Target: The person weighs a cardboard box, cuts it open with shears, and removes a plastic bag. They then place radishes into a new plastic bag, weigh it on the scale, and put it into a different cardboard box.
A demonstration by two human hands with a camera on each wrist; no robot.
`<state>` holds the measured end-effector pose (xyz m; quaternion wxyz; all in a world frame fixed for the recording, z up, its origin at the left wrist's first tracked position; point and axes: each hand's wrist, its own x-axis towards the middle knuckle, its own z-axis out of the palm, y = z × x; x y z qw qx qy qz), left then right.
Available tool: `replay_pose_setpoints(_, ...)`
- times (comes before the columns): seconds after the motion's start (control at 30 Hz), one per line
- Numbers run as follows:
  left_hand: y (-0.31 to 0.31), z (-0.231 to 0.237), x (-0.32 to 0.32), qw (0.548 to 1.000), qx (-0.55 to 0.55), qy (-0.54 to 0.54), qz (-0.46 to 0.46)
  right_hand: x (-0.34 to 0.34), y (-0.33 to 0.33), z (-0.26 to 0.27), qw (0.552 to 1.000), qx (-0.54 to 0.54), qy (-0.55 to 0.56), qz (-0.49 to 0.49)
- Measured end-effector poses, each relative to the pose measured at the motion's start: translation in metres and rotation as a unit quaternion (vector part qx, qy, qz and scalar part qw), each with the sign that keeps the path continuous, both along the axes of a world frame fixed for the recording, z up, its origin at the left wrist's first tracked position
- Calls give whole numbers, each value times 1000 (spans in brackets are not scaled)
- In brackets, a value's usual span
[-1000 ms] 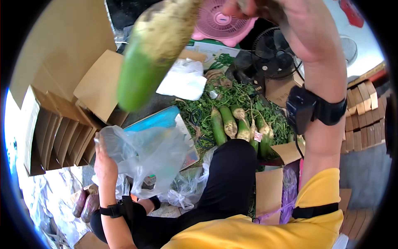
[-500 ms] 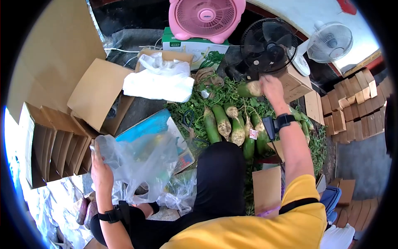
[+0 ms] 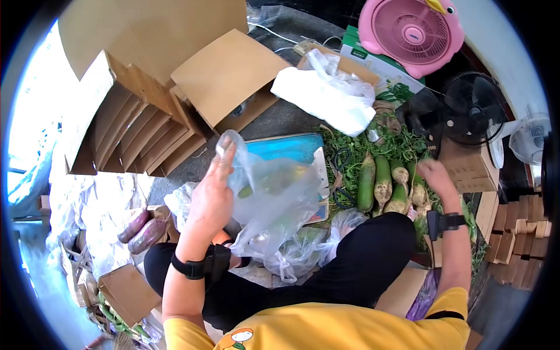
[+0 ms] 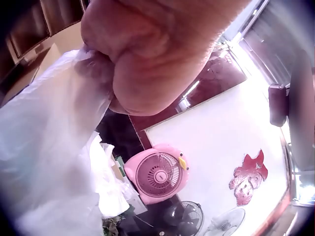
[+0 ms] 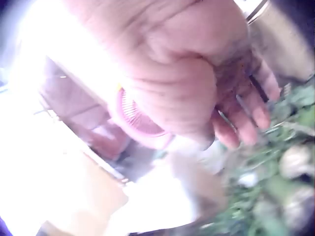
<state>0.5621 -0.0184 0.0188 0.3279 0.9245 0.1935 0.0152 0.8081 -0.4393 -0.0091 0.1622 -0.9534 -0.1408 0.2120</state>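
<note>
My left hand (image 3: 213, 195) pinches the upper edge of a clear plastic bag (image 3: 274, 210), and the bag hangs open beside it. In the left wrist view, the film of the bag (image 4: 49, 147) runs from between thumb and fingers. Green and yellow patches show through it. My right hand (image 3: 436, 182) is over the right end of a row of green-and-white radishes (image 3: 382, 178). The right wrist view shows that hand (image 5: 197, 88) with its fingers loosely extended and nothing in its palm. The radishes lie on leafy greens (image 3: 350, 143).
A blue board (image 3: 286, 149) lies behind the bag. White plastic bags (image 3: 326, 99), an open carton (image 3: 227, 76) and folded cardboard (image 3: 128, 128) stand beyond. A pink fan (image 3: 411, 35) and a black fan (image 3: 473, 108) are at the back right. Purple roots (image 3: 149, 233) lie at the left.
My right hand held a large radish up close, then lowered it over the greens; now the hand is empty and nearer the row. My left hand keeps the bag. The head view has turned left.
</note>
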Motion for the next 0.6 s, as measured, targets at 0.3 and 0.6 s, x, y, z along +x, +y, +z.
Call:
replay_pose_setpoints(0.3, -2, 9, -17, 999, 27, 0, -42, -154, 306, -8, 838, 378, 203, 337)
replay_pose_setpoints(0.6, -3, 13, -31, 990, 60, 92, -83, -64, 179, -131, 880, -188, 33, 436)
